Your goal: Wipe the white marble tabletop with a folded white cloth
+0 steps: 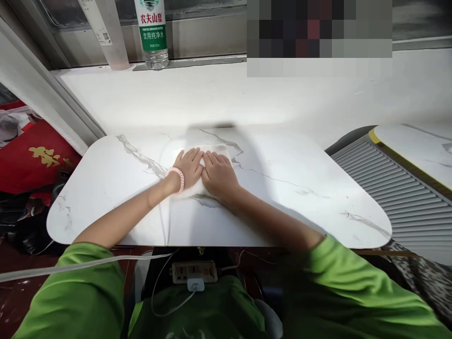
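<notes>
Both hands rest side by side on a thin white sheet point(193, 190) in the middle of the marble-patterned table point(300, 207). Whether the sheet is cloth, tissue or film I cannot make out against the white top. My left hand point(188, 168), with a pink-and-white coiled band point(180, 177) at the wrist, lies flat with its fingers stretched forward. Touching it near the fingertips, my right hand point(219, 173) also presses down flat, its fingers close together. Much of the sheet is hidden under the palms.
A water bottle point(153, 37) and a frosted tube-shaped container point(109, 40) stand on the ledge behind. Another table point(420, 146) with a grey ribbed side is at right. Below the front edge hangs a power strip point(194, 272) with a white cable. Red bags point(38, 155) lie left.
</notes>
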Available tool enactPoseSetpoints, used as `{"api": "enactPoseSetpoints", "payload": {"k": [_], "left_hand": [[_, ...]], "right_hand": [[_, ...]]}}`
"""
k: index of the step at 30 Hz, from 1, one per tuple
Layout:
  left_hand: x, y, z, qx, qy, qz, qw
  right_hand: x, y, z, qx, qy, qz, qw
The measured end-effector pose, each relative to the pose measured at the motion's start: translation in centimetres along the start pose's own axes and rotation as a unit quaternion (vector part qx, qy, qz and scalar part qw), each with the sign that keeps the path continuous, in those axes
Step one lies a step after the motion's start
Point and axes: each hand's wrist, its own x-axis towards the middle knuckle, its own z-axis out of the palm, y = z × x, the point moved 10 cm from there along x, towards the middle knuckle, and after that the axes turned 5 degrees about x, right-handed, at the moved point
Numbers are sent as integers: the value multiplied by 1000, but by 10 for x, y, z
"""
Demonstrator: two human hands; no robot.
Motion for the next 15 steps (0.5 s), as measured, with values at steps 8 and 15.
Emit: {"api": "enactPoseSetpoints", "payload": {"k": [8, 15], "left_hand": [[-105, 31, -17, -18, 26, 49, 998], [-74, -3, -12, -39, 17, -23, 999]], "right_hand": [[-75, -66, -27, -11, -26, -133, 991], [-36, -59, -15, 73, 22, -129, 989]]}}
